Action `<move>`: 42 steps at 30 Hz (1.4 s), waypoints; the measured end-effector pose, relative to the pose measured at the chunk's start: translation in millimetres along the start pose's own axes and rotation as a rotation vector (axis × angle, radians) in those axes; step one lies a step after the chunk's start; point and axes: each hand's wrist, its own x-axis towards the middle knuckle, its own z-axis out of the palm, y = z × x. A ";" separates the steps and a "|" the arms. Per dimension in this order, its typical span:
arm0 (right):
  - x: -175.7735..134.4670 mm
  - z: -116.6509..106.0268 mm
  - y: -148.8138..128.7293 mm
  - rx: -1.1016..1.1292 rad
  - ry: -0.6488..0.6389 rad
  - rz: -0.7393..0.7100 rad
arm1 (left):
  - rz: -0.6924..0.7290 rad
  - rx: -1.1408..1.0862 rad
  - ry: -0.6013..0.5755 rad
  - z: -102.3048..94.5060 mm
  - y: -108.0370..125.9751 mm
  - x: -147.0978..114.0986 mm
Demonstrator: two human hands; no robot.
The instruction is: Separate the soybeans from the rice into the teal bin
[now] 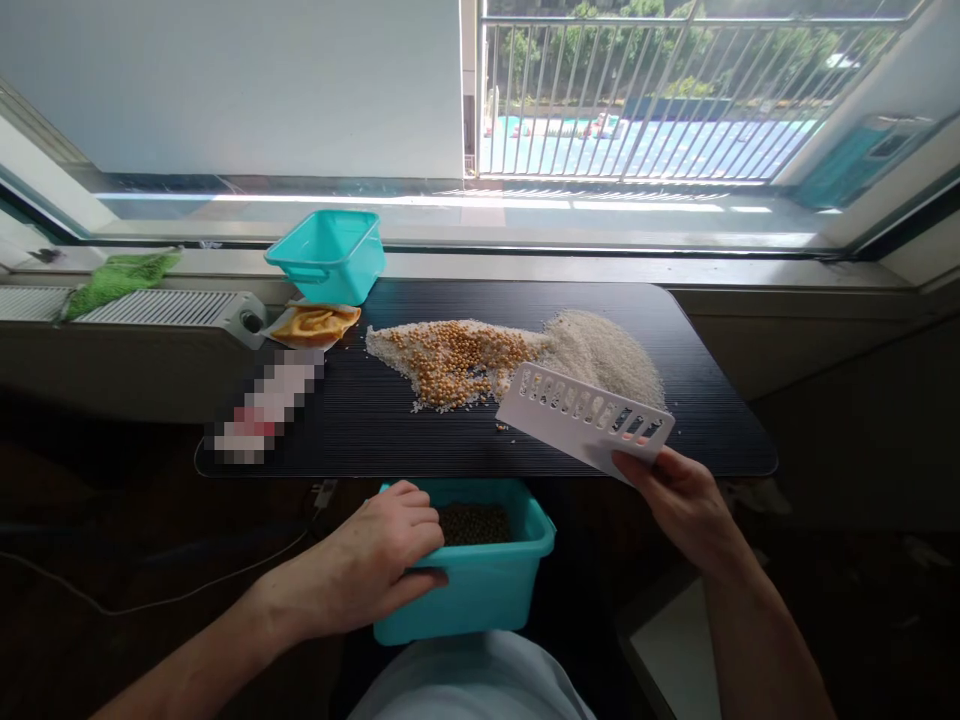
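Pale shirt (pixel 472 685) nearest, turquoise tub (pixel 487 590) just beyond; can't tell if they touch. Left hand (pixel 397 540) clamped on the tub's rim, thumb outside. What props the tub underneath is hidden, so if my one-sided grip slackens it could tip and spill the dark beans (pixel 476 522) inside. Right hand (pixel 686 500) closed on the near right corner of a white slotted plate (pixel 559 425), which slants in front of the piles; contact with them unclear. Corner-only hold looks weak to me: press hard and the plate could twist or flex. Yellow beans (pixel 450 355) with white grains (pixel 600 345) among them at left, mostly white grains at right, all loose on the black bench (pixel 390 440). No raised lip visible, so a quick swipe could send them over the front edge. Back left: second tub (pixel 330 255), orange crumpled thing (pixel 315 322) beside it; stray beans could lodge in those folds.
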 end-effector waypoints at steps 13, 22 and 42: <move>-3.9 -3.0 7.0 0.005 -0.248 0.032 | 0.005 -0.011 0.020 1.4 -3.2 0.4; -23.0 17.7 6.0 -0.062 -0.165 -0.080 | -0.001 -0.019 0.002 3.0 -1.1 1.7; 15.3 2.0 13.1 -0.048 0.251 0.024 | 0.008 -0.027 0.001 7.3 -2.6 2.7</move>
